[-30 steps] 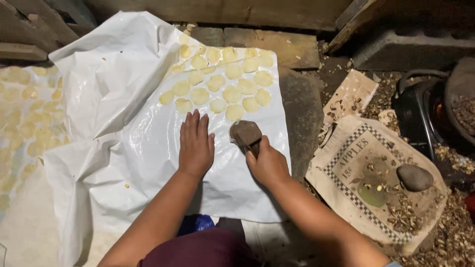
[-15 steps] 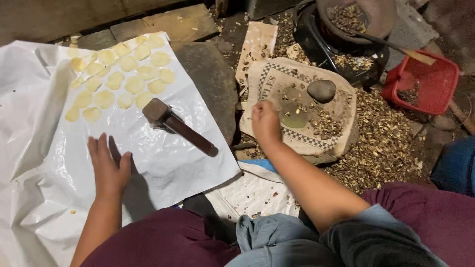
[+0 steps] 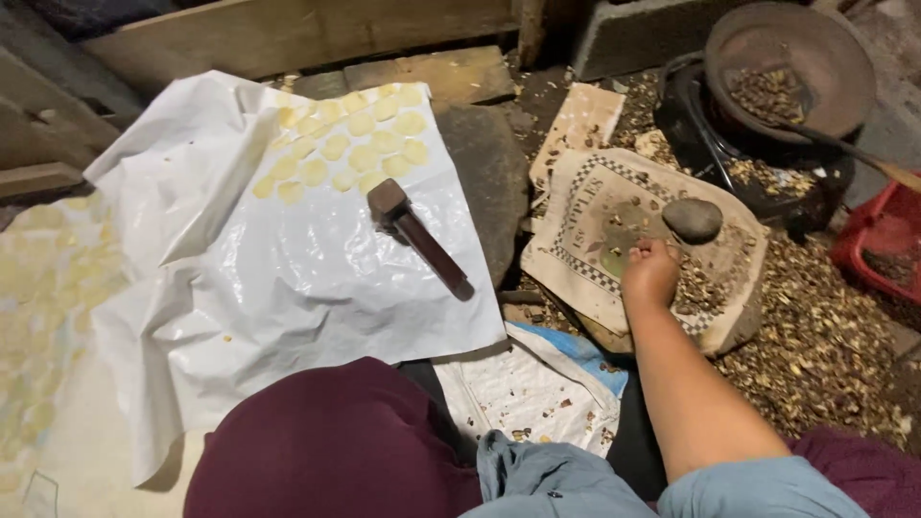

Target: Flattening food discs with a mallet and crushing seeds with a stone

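Right hand (image 3: pixel 650 273) rests curled on cloth (image 3: pixel 595 206) beside stone (image 3: pixel 693 219); mallet (image 3: pixel 417 235) lies apart

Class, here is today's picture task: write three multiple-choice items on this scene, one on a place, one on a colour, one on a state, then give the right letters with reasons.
1. Where does the wooden mallet lie?
A. on the white plastic sheet
B. in the round pan
C. in the red basket

2. What colour are the flat discs laid in rows?
A. pale yellow
B. blue
C. black

3. What is the right hand doing?
A. gripping the mallet
B. resting closed on the printed sack beside the grey stone
C. lifting the pan

Key: 1 A, the mallet rests free on the sheet. 2 A, the discs show pale yellow against the white. 3 B, the hand sits on the sack just below the stone; the left hand is out of view.
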